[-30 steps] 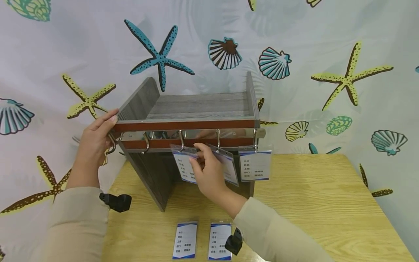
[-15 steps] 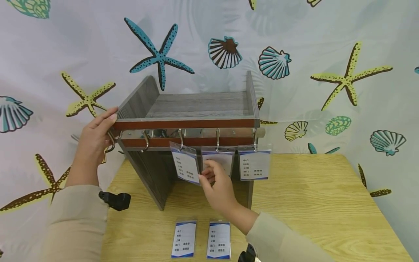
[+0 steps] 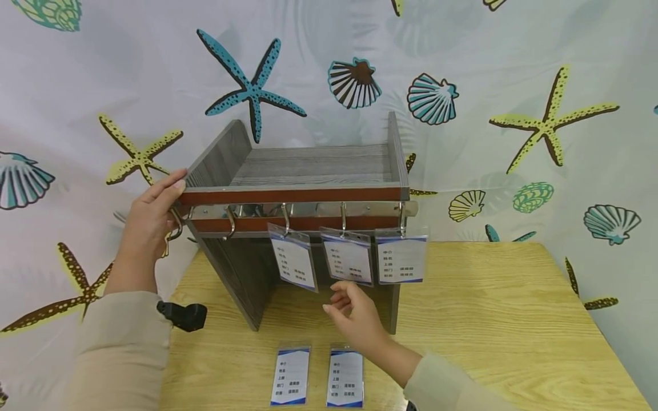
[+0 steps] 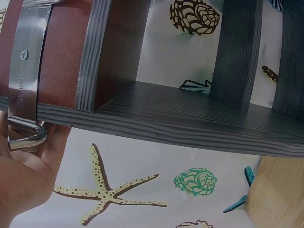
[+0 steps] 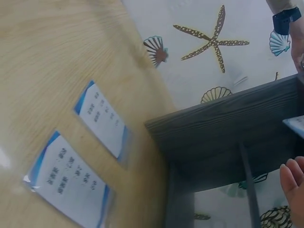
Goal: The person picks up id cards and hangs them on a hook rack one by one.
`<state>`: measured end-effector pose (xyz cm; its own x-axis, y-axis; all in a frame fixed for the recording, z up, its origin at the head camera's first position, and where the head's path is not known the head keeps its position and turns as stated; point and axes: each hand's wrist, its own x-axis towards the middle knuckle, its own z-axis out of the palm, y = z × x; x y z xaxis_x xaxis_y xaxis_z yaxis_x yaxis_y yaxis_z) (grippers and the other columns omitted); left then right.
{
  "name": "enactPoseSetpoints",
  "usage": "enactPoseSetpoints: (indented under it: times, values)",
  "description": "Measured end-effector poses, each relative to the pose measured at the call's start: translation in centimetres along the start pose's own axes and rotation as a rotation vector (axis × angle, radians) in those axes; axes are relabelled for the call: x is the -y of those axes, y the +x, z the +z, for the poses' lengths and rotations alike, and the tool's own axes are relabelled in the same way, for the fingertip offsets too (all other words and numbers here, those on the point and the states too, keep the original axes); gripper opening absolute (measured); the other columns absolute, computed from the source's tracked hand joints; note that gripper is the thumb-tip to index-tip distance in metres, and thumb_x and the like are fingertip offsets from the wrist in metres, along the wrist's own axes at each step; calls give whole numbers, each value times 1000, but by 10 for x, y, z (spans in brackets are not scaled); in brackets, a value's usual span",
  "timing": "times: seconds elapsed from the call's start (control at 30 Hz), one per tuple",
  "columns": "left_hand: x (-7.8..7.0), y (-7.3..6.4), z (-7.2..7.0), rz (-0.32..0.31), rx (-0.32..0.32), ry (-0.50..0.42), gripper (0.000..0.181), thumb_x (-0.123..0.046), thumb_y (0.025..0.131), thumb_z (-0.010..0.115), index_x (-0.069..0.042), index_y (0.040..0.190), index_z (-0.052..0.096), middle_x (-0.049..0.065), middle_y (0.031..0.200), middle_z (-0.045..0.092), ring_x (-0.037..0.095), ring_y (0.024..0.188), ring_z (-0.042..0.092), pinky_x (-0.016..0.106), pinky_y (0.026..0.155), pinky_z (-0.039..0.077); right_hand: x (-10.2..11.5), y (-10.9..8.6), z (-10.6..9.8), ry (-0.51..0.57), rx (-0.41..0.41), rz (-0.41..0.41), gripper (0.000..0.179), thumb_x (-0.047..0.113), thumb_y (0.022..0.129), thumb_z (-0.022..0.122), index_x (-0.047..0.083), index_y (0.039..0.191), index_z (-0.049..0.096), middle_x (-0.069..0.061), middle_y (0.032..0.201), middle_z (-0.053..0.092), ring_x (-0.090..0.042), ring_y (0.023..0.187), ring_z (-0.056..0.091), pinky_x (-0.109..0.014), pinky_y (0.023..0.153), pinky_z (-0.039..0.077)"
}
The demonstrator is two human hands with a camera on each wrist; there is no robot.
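My left hand [image 3: 149, 214] grips the left front corner of a grey wooden shelf rack [image 3: 308, 160], beside a metal hook [image 4: 26, 135]. Under the middle hanging badge, my right hand [image 3: 360, 319] is in the air with loosely bent fingers and holds nothing. Three clear-sleeved badges hang from hooks on the rack's front rail: a left badge [image 3: 295, 260], tilted outward, a middle badge [image 3: 348, 260] and a right badge [image 3: 401, 260]. Flat on the table in front of the rack lie two more badges, a left one [image 3: 291, 377] and a right one [image 3: 345, 378].
One front hook [image 3: 230, 222] left of the hanging badges carries no badge. The rack stands on a wood-grain table [image 3: 488, 319]. Behind it hangs a pale curtain [image 3: 478, 34] printed with starfish and shells.
My right hand has drawn away from the hanging badges, down and to the right. The middle badge, earlier partly behind that hand, now hangs in full view. My left hand keeps its place.
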<state>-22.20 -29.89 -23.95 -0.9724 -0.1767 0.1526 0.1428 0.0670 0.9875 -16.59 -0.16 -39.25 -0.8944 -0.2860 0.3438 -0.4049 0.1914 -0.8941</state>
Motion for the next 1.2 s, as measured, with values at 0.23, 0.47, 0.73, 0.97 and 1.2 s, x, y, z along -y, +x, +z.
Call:
enactPoseSetpoints:
  times: [0.23,0.47,0.73,0.97,1.2]
  values:
    - [1,0,0,13,0,-48,44,-32,83,57,-22,125,48,3,116,46,11,93,50,30,84,36,-38,-8,2,43,60,135,25,12,81,62,-1,100,52,-9,86,53,-16,77,50,-24,69,44]
    - [2,0,1,6,-2,-43,45,-32,83,57,-22,126,47,4,120,43,13,96,49,38,92,30,-67,-14,1,7,108,198,24,12,79,63,-1,97,53,-7,85,52,-18,77,50,-25,67,44]
    - [0,0,1,3,-11,-16,47,-33,84,55,-23,128,45,7,130,36,19,107,42,49,97,16,-88,-17,2,-72,131,187,22,11,78,64,-2,94,54,-6,82,54,-17,76,51,-27,66,44]
    - [-3,1,2,-15,-28,43,53,-39,82,55,-22,130,41,7,136,30,27,118,32,49,97,18,-101,-23,5,-98,164,210,24,10,77,64,-3,95,54,-5,81,55,-18,74,52,-26,65,44]
    - [-2,0,1,-17,-24,15,50,-37,82,56,-23,129,43,8,134,32,24,113,38,48,97,18,-114,-29,11,-120,219,266,31,13,76,66,-6,97,54,-7,83,54,-19,75,52,-28,65,44]
